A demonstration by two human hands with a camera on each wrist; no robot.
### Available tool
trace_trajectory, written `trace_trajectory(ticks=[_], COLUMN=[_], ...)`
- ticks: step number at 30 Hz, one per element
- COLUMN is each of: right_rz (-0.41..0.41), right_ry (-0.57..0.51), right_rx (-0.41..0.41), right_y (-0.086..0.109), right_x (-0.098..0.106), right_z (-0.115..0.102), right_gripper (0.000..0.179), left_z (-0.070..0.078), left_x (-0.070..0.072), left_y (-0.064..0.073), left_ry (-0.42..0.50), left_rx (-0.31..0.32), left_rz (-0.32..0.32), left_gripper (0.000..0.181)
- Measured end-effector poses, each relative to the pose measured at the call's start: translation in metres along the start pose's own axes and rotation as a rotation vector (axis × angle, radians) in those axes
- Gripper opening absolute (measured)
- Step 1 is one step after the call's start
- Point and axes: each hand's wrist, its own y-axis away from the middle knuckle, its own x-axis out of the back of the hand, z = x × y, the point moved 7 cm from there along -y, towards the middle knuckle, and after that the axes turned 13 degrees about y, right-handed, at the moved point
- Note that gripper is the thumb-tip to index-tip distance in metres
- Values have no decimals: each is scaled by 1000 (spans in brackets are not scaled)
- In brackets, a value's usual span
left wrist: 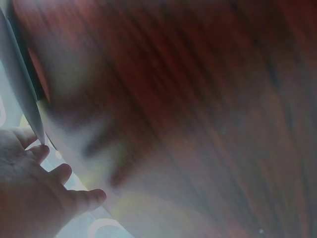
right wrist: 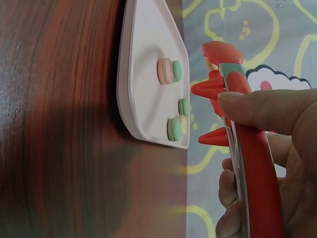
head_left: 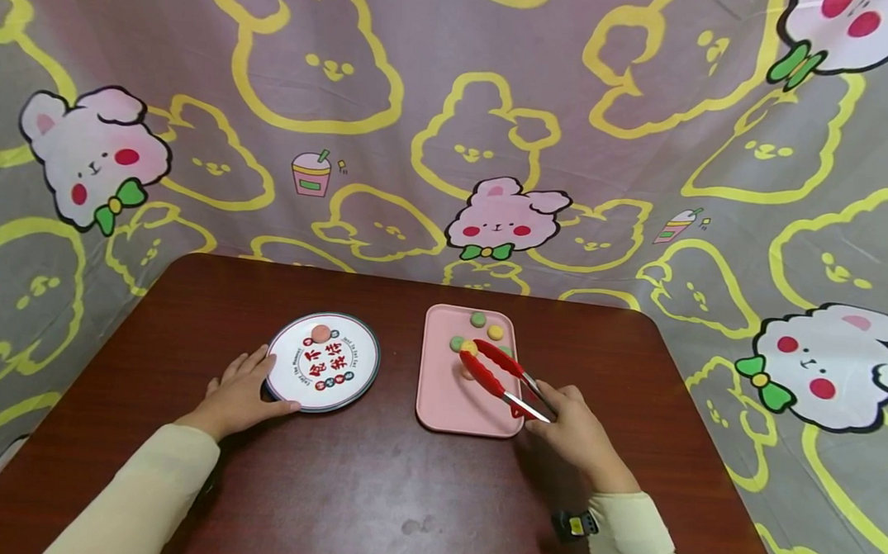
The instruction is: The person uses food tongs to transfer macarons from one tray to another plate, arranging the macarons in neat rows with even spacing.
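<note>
My right hand [head_left: 575, 427] grips red-and-silver tongs [head_left: 495, 382] over a pink tray [head_left: 438, 405]. Between the tong tips is a yellow macaron [head_left: 469, 347], mostly covered by red tips in the right wrist view. Several macarons lie in the tray, among them a green macaron [head_left: 478, 319], another yellow macaron [head_left: 495, 332] and a pink macaron [right wrist: 165, 71]. To the left, a white plate [head_left: 358, 360] with red lettering bears one pink macaron [head_left: 321, 333]. My left hand [head_left: 240, 394] touches the plate's left edge, fingers spread and thumb along the near rim.
Beneath everything is a dark reddish-brown wooden table [head_left: 316, 486]. A curtain [head_left: 389, 167] printed with cartoon animals hangs along its back and sides. On the right wrist is a dark band with a small device [head_left: 574, 526].
</note>
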Motion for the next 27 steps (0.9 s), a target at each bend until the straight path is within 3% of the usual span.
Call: trace_trajectory(ticks=[27], right_rz=[7], right_ry=[12], right_rx=[61], right_y=[-11], right_x=[-1], right_z=[-25], right_gripper=[62], left_z=[-2], left_x=[-1], left_y=[-1], left_ry=[-2], left_rx=[15], left_rz=[-2], left_gripper=[113])
